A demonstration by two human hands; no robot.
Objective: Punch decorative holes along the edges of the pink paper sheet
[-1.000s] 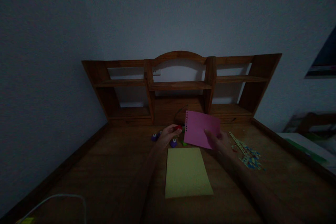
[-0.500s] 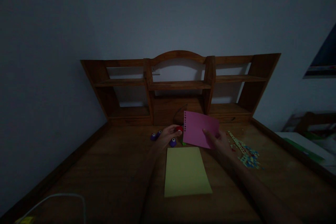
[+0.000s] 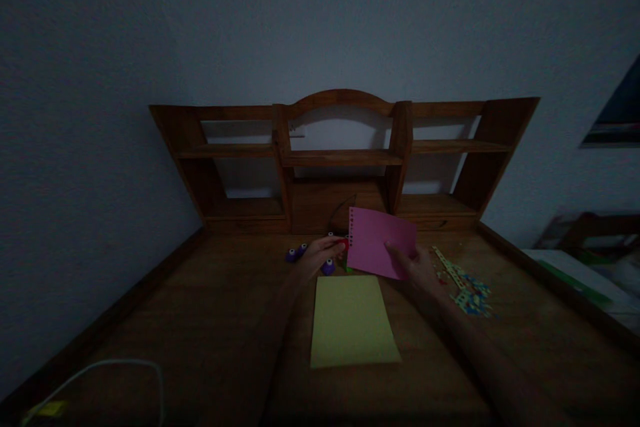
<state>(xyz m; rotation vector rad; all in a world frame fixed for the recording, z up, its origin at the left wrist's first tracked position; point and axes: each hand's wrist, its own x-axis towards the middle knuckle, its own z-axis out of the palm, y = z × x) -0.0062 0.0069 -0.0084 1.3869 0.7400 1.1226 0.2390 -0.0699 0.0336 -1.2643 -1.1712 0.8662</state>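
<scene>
A sheet of pink paper (image 3: 376, 240) with a row of holes down its left edge is held up by my right hand (image 3: 414, 265), thumb on the front face. My left hand (image 3: 320, 255) pinches a small red object (image 3: 344, 245) right at the holed edge; the fingers cover much of it and its kind is unclear. Around that hand stand small purple pieces with white eye-like discs, one purple piece (image 3: 328, 267) just below the fingers. A bit of green (image 3: 349, 268) peeks out under the pink sheet. Below both hands a yellow sheet (image 3: 354, 321) lies flat.
Yellow, blue and red small plastic pieces (image 3: 470, 293) lie scattered on the right of the wooden desk (image 3: 200, 327). A wooden shelf unit (image 3: 345, 159) lines the back. A pale cable (image 3: 120, 361) loops at the front left, near a yellow item (image 3: 53, 408).
The view has tilted slightly, so the desk things sit a little higher. My left hand has turned a little, and less of the red object shows. The pink paper stays in my right hand.
</scene>
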